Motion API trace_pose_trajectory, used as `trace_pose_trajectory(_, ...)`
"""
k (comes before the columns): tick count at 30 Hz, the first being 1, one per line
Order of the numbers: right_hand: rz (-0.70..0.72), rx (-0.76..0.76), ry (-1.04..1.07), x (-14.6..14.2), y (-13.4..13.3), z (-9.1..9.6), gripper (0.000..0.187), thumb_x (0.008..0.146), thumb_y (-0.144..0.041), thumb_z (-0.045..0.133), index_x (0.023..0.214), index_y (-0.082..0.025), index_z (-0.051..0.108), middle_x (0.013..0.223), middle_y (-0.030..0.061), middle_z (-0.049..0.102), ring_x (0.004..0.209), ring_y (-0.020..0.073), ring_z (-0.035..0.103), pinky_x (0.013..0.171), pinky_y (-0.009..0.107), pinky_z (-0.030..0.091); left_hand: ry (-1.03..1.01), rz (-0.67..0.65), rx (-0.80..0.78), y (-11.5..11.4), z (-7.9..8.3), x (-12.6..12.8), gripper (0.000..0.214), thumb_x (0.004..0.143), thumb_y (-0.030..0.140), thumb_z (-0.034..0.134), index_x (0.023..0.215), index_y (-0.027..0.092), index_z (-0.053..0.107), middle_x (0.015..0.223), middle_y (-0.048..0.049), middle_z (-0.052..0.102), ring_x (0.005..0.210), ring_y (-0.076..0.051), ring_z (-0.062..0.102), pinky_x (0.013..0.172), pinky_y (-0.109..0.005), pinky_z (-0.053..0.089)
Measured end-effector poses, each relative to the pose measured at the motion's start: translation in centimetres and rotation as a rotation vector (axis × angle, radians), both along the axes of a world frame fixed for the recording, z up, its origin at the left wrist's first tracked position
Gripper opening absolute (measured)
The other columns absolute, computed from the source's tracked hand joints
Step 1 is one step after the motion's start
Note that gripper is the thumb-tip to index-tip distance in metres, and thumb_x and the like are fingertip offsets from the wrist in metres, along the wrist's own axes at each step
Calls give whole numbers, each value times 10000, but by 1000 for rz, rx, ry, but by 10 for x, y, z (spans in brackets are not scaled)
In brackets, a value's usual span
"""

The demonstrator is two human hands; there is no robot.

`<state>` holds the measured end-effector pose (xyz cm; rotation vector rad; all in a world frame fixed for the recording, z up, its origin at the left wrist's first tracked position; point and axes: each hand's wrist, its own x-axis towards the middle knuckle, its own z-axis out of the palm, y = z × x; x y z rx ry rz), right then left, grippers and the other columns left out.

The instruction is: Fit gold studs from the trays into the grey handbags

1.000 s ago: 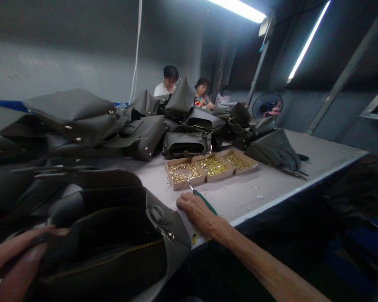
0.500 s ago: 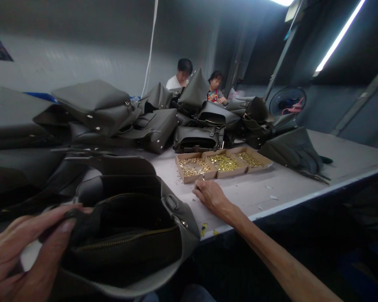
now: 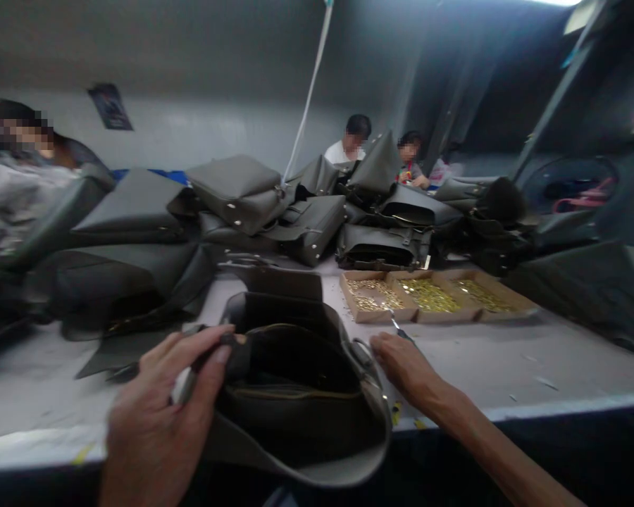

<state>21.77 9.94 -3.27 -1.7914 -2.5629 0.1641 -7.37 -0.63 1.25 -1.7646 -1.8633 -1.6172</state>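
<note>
An open dark olive handbag [image 3: 301, 380] lies at the near edge of the table, mouth towards me. My left hand [image 3: 163, 415] pinches its left rim, thumb over the edge. My right hand [image 3: 406, 362] rests on the table beside the bag's right side, closed around a thin tool [image 3: 399, 327] whose metal tip points at the trays. Just beyond stand three shallow cardboard trays [image 3: 436, 299] of small gold metal parts.
A heap of similar dark handbags [image 3: 275, 211] fills the back of the grey table [image 3: 507, 366]. Two people sit behind the heap, and a third person [image 3: 10, 169] is at the far left. A fan [image 3: 570, 190] stands at the right.
The view has swung left. My left hand has come up onto the bag's rim. My right hand has slid closer to the bag with the tool.
</note>
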Motion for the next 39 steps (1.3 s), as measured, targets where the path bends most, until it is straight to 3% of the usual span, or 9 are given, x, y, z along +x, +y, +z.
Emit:
trace_pose_trajectory(2,20,36,63,8,1,13,239,781,-22,420,691,-156,598,776,117,660,733,216,616,686,314,455,8,-26,13,2,4,1,199,845,333,577,1022,299,662,1046,36,681,976,-196,610,899,-333,446)
trace_pose_trajectory(4,60,88,180,13,2,38,213,851,-164,413,759,-190,604,773,104,652,716,222,609,663,334,465,-15,-41,27,5,7,2,176,849,292,573,1001,281,659,1032,30,690,963,-189,620,882,-331,460)
trace_pose_trajectory(8,130,83,850,-8,-22,100,253,787,-496,571,784,-256,648,673,83,600,557,208,544,486,319,405,-125,-47,-5,8,12,7,153,845,252,566,977,255,644,985,14,694,908,-196,642,878,-374,465)
trace_pose_trajectory(11,346,-236,1108,-59,-48,121,225,775,-466,626,803,-243,647,608,33,543,528,172,502,480,290,390,-192,-59,-63,8,13,10,141,839,249,571,968,246,627,949,11,694,889,-204,644,875,-397,461)
trace_pose_trajectory(13,430,-335,1164,-95,-56,119,144,811,-359,605,785,-220,630,602,-1,508,511,127,445,470,253,347,-204,-72,-85,8,14,10,125,838,238,566,952,243,619,926,13,694,882,-207,639,874,-410,456)
trace_pose_trajectory(17,459,-324,1197,-136,-48,106,93,844,-235,568,785,-176,608,619,-27,484,555,94,417,528,225,339,-205,-86,-75,7,14,10,96,833,225,567,913,242,618,905,10,689,875,-216,622,841,-417,459)
trace_pose_trajectory(25,430,-334,1137,-147,-41,104,128,850,-259,560,788,-154,602,609,-33,476,556,95,412,523,215,331,-228,-97,-30,4,12,8,103,830,201,571,908,240,627,901,2,669,859,-202,603,779,-359,491)
trace_pose_trajectory(39,379,-277,1131,-158,-42,100,139,832,-288,567,832,-152,594,625,-38,481,529,86,400,489,207,326,-221,-102,4,5,10,8,112,833,150,541,880,234,600,876,-2,656,851,-210,560,829,-418,455)
